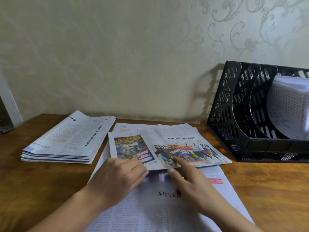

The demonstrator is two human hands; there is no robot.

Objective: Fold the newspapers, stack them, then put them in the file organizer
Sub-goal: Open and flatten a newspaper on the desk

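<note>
Left hand (120, 176) and right hand (189, 180) pressing folded newspaper (167, 146), stack (68, 139) left, organizer (234, 114) right

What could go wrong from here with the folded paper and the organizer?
1. The folded newspaper sits askew on the open sheet, so pressing with the left hand and right hand may crease it crooked.
2. The file organizer already holds white paper in its far slot, so room may be tight there.
3. The stack lies fanned at its edges and may splay when lifted.
</note>
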